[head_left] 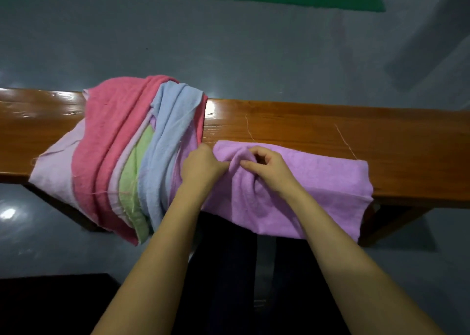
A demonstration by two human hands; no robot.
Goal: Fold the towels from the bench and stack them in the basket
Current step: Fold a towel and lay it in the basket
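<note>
Head view: left hand (201,165) and right hand (267,168), fingers curled, pinch a bunched ridge of the purple towel (318,182), judged light, limp and best held at corners, draped over the bench (305,121) near edge, pile of towels (122,151) just left, bare wood right.

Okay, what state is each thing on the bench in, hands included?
Purple towel: spread across the bench, bunched at the middle, unfolded.
Towel pile: heaped, unfolded, draped over the bench.
Left hand: gripping the purple towel.
Right hand: pinching the purple towel.
</note>
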